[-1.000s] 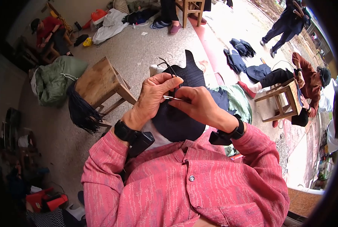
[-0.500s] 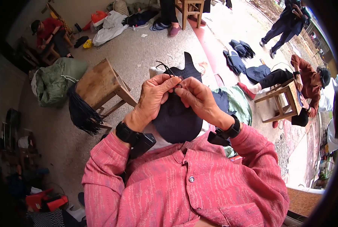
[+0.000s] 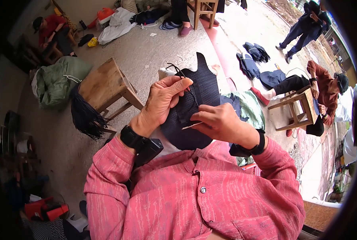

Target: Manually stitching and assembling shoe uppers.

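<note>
A dark, perforated, flat cut piece (image 3: pixel 207 86), with a narrow tongue at its far end, lies over my lap. Above it my left hand (image 3: pixel 162 100) is closed, pinching a thin black cord (image 3: pixel 177 71) between thumb and forefinger. A loop of the cord sticks up past the thumb, and a thin length runs down toward my other hand. My right hand (image 3: pixel 226 122) is closed low over the piece, beside a dark flap with a pale edge (image 3: pixel 191 126). Its fingertips hide what they grip.
A wooden stool (image 3: pixel 102 86) with a bundle of black cords (image 3: pixel 86 116) stands at my left, near a green sack (image 3: pixel 62 82). Dark cut pieces (image 3: pixel 248 66) lie on the floor ahead right. A person (image 3: pixel 328 88) sits by another stool (image 3: pixel 300 106) at right.
My hands were together at the cord; my right hand has moved down and right, away from the left. More of the dark piece shows between them. The left hand keeps its pinch.
</note>
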`<state>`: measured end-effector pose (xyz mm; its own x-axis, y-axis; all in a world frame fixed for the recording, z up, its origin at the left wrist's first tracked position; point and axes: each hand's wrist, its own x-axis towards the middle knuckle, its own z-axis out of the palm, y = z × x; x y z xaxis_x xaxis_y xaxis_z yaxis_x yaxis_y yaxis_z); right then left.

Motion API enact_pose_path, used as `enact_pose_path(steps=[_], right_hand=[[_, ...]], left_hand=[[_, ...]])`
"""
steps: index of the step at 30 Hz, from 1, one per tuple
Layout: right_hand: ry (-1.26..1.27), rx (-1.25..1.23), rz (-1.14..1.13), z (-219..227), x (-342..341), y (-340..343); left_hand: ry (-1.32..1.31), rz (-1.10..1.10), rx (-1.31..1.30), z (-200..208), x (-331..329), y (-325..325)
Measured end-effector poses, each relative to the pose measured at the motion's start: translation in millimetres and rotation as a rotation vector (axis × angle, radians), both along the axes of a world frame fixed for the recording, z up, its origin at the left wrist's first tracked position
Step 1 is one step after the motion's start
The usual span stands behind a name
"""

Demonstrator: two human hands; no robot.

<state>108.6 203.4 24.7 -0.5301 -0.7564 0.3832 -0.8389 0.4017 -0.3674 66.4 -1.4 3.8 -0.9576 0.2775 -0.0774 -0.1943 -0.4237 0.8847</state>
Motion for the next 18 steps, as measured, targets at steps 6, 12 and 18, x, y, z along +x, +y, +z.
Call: enact_pose_path(steps=[6, 12, 18], right_hand=[[0.076, 0.021, 0.099, -17.5, 1.7, -8.9], [0.134, -0.097, 0.117, -13.0, 5.7, -16.4], [0.094, -0.171, -0.093, -17.8, 0.7, -8.6]], left_hand=[[0.014, 0.065, -0.104, 4.2, 8.6, 11.2], [0.111, 0.107, -0.121, -2.7, 13.5, 19.4], [0.046, 0.078, -0.102, -0.5, 10.6, 14.6]])
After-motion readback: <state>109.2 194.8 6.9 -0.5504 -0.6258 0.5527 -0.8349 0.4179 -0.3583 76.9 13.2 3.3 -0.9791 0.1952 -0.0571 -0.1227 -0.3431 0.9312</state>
